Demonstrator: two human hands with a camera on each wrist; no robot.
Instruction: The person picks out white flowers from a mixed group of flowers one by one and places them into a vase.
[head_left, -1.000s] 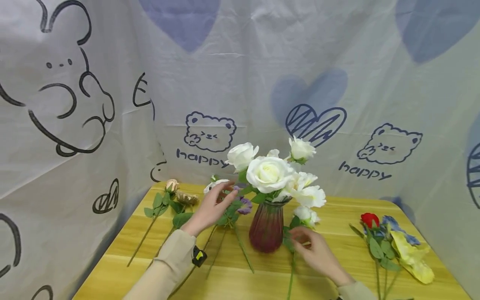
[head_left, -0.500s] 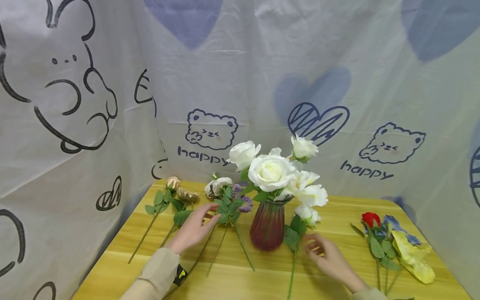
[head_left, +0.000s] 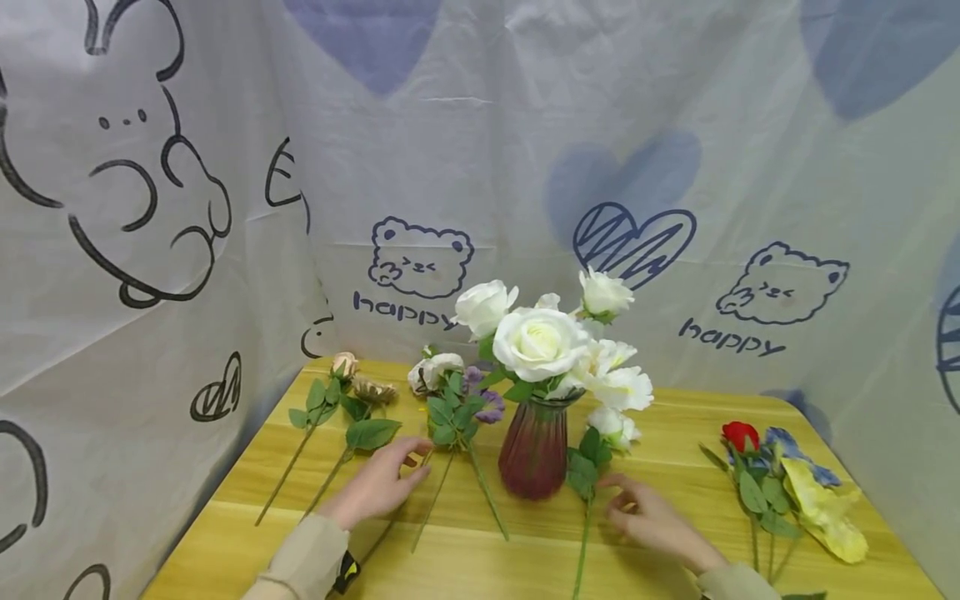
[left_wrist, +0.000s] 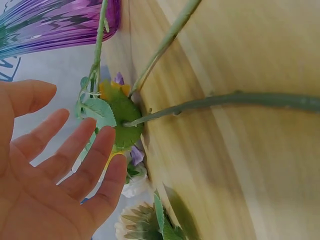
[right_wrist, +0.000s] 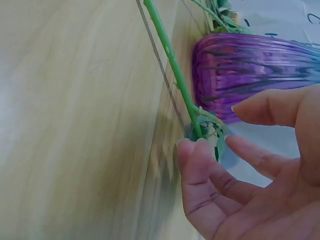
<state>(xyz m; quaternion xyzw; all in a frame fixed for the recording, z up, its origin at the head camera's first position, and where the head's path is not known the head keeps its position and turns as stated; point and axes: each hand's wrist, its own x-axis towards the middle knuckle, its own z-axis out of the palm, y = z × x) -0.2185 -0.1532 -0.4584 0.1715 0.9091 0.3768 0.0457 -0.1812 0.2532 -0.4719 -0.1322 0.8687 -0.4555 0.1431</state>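
My left hand point(head_left: 382, 483) hovers low over the table, fingers relaxed and holding nothing. Just past its fingertips in the left wrist view are a yellow flower point(left_wrist: 125, 120), seen from its green underside, and its thick stem point(left_wrist: 225, 102). My right hand point(head_left: 651, 518) is beside the green stem point(head_left: 583, 542) of a white rose point(head_left: 615, 427) lying on the table. Its fingers bend loosely, the thumb stands apart, and nothing is held; whether a fingertip touches the stem I cannot tell. Between the hands stands a purple-red ribbed glass vase point(head_left: 534, 454) with several white flowers point(head_left: 542, 343).
Left on the wooden table point(head_left: 465, 575) lie a peach rose point(head_left: 345, 365), a brownish flower point(head_left: 375, 392), a whitish flower point(head_left: 437, 372) and a purple flower point(head_left: 489, 407). A red rose point(head_left: 741, 436), a blue flower point(head_left: 802, 457) and a yellow flower point(head_left: 825, 510) lie right. A printed cloth point(head_left: 510, 183) hangs behind.
My left hand has drawn back from beside the vase's flowers, down and to the left. My right hand has shifted slightly right and down, away from the rose leaves. The flowers stay put.
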